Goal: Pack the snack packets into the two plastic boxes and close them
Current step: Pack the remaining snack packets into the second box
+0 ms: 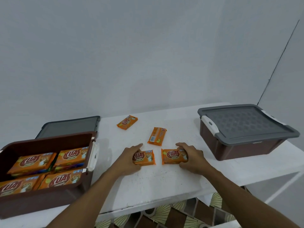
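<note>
My left grip (pixel 130 160) clasps the near-left packet (pixel 145 157); right grip (pixel 191 157) the near-right packet (pixel 174 156); open worktop (pixel 164 181) runs from both to its near edge.

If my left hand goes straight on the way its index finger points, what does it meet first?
Probably the barcode-up snack packet just beyond the left hand; its near corner lies almost at the fingertip. Depth is unclear, so it might slip past its left edge.
</note>
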